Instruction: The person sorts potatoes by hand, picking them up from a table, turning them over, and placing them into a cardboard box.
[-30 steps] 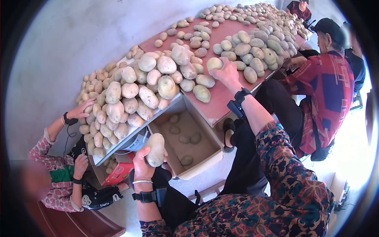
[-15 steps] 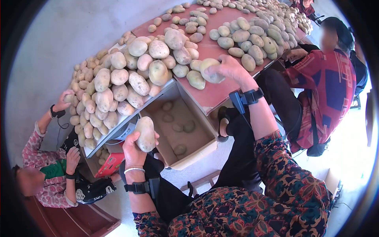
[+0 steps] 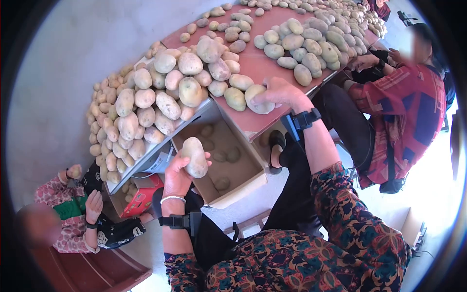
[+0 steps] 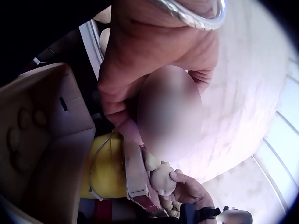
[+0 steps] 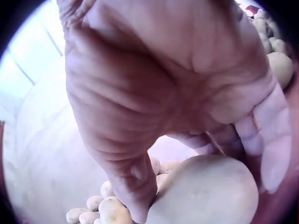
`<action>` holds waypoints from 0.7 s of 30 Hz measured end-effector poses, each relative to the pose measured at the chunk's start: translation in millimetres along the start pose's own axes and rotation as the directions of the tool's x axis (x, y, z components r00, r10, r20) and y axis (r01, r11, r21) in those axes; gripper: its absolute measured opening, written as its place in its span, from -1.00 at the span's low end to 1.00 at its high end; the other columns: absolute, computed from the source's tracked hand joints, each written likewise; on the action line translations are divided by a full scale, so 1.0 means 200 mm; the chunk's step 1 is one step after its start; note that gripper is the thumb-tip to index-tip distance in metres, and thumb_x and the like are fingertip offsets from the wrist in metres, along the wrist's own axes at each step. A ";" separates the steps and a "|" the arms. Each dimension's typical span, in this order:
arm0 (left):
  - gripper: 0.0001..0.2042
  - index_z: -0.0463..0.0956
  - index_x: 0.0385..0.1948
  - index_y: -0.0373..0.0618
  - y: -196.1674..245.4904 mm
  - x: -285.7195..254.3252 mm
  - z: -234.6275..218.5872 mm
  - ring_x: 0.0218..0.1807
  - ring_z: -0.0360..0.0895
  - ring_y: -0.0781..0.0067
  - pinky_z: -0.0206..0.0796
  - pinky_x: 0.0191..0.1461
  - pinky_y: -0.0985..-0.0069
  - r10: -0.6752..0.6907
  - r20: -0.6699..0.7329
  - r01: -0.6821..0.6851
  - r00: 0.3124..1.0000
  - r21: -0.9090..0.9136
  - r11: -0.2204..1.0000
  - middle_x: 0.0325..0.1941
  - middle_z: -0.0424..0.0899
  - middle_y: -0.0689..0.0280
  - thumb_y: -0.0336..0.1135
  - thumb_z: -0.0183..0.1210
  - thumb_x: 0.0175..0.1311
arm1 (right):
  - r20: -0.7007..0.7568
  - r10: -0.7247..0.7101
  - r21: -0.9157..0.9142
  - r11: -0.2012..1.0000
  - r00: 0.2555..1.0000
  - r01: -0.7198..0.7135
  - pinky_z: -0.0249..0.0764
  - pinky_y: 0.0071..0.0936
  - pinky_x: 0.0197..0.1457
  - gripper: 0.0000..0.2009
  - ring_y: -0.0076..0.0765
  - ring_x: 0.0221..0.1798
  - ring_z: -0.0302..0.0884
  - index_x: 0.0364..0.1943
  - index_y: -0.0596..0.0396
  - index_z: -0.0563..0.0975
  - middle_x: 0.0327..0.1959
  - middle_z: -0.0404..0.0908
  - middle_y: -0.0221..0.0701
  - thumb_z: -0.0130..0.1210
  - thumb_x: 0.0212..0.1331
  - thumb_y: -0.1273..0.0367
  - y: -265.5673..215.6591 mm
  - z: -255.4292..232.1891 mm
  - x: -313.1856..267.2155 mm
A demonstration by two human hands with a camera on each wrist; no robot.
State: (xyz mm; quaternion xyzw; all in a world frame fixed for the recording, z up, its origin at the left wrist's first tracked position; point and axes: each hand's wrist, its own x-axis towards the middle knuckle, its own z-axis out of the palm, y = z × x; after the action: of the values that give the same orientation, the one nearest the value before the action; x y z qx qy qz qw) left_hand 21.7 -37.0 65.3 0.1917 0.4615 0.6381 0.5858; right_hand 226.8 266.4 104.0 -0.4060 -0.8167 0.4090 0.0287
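My left hand [image 3: 177, 179] holds a large, pale oval potato [image 3: 194, 158] upright above the cardboard box, thumb on one side and fingers around the other. That potato [image 4: 170, 114] looks blurred up close in the left wrist view. Over the red tabletop [image 3: 265, 125], near its front edge, my right hand [image 3: 286, 93] grips another big potato [image 3: 258, 101]. The right wrist view shows the thumb along one side of this potato [image 5: 205, 191] and the fingers beyond it. Just left of it lies a greenish potato [image 3: 235, 99].
A tall potato heap [image 3: 146, 97] covers the board at left; a greener pile [image 3: 316, 46] lies farther back. Below the table edge stands an open cardboard box [image 3: 243, 190] with several potatoes inside. People sit at left [image 3: 68, 211] and right [image 3: 406, 121]. A red box [image 3: 141, 199] stands at lower left.
My right hand has brought its potato toward the front edge, beside the greenish potato. My left hand keeps its potato over the box. The person at left has drawn a hand back from the heap.
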 end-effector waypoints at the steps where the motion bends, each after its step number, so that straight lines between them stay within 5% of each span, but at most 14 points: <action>1: -0.35 0.30 0.19 -0.28 -0.01 0.01 0.02 0.02 0.61 0.01 0.42 0.18 0.23 -0.007 0.003 0.007 1.000 0.023 1.000 0.02 0.61 -0.07 -0.12 0.20 0.05 | 0.000 0.003 0.049 0.999 1.000 -0.003 0.51 -0.44 -0.43 -0.33 -0.34 -0.38 0.62 -0.11 0.29 0.56 -0.38 0.65 -0.25 0.36 -0.15 -0.05 0.00 0.01 -0.01; 8: -0.38 0.24 0.24 -0.32 -0.08 0.22 0.22 0.10 0.58 0.02 0.41 0.23 0.23 0.031 0.039 -0.033 0.999 0.065 0.997 0.10 0.55 -0.02 -0.24 0.20 0.15 | 0.041 -0.016 -0.046 0.999 0.999 0.018 0.52 -0.39 -0.40 -0.30 -0.29 -0.42 0.62 -0.09 0.28 0.57 -0.40 0.65 -0.25 0.34 -0.13 -0.11 0.00 -0.02 -0.01; 10: -0.38 0.24 0.24 -0.33 -0.07 0.32 0.30 0.11 0.57 0.09 0.44 0.19 0.26 0.133 -0.114 -0.095 0.984 0.293 0.952 0.09 0.55 0.06 -0.25 0.23 0.16 | -0.010 0.005 -0.015 1.000 1.000 -0.005 0.53 -0.29 -0.24 -0.32 -0.16 -0.29 0.66 -0.24 0.30 0.61 -0.32 0.68 -0.16 0.34 -0.19 -0.14 -0.02 -0.02 -0.02; 12: -0.40 0.30 0.20 -0.35 0.00 0.41 0.40 0.08 0.58 0.19 0.46 0.14 0.32 0.203 -0.152 -0.135 0.967 0.369 0.920 0.08 0.54 0.12 -0.31 0.29 0.12 | 0.013 -0.002 -0.049 0.999 1.000 0.002 0.53 -0.32 -0.27 -0.32 -0.20 -0.31 0.65 -0.19 0.29 0.61 -0.35 0.67 -0.18 0.32 -0.13 -0.13 -0.02 -0.03 0.00; 14: -0.36 0.37 0.18 -0.26 0.07 0.50 0.53 0.00 0.58 0.31 0.46 0.02 0.40 0.463 -0.097 -0.261 0.881 0.716 0.647 0.04 0.57 0.18 -0.29 0.37 0.00 | 0.039 -0.005 -0.083 0.997 0.999 0.008 0.53 -0.35 -0.30 -0.32 -0.25 -0.33 0.64 -0.13 0.28 0.61 -0.38 0.67 -0.20 0.30 -0.08 -0.13 -0.03 -0.02 0.01; 15: -0.36 0.37 0.18 -0.26 0.08 0.57 0.55 0.00 0.58 0.31 0.46 0.02 0.40 0.463 -0.100 -0.260 0.880 0.716 0.648 0.04 0.57 0.18 -0.29 0.37 0.00 | 0.038 -0.025 -0.074 0.997 0.999 0.028 0.53 -0.32 -0.24 -0.32 -0.21 -0.28 0.66 -0.13 0.29 0.61 -0.35 0.68 -0.16 0.30 -0.07 -0.12 -0.03 -0.02 0.01; 17: -0.38 0.43 0.13 -0.20 0.07 0.69 0.58 0.08 0.53 0.12 0.41 0.13 0.30 0.749 0.064 -0.247 0.659 0.959 0.136 0.04 0.55 0.14 -0.33 0.40 -0.08 | 0.038 -0.044 -0.066 0.997 0.998 0.046 0.54 -0.30 -0.18 -0.33 -0.17 -0.24 0.67 -0.13 0.29 0.61 -0.33 0.69 -0.13 0.30 -0.06 -0.11 -0.03 -0.01 0.01; 21: -0.42 0.44 0.13 -0.15 0.03 0.77 0.58 0.18 0.43 0.01 0.32 0.23 0.20 0.670 0.114 -0.143 0.734 0.990 -0.012 0.08 0.50 0.11 -0.37 0.37 -0.04 | 0.006 -0.077 -0.090 0.993 0.997 0.077 0.53 -0.25 -0.07 -0.36 -0.07 -0.18 0.67 -0.11 0.29 0.60 -0.26 0.69 -0.06 0.31 -0.04 -0.06 -0.03 0.00 0.01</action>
State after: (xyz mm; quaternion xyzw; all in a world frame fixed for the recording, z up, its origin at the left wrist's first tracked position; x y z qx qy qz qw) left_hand 71.9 148.5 82.1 0.5152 0.7830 0.3482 -0.0167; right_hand 221.9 265.3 109.1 -0.3746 -0.8494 0.3710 0.0251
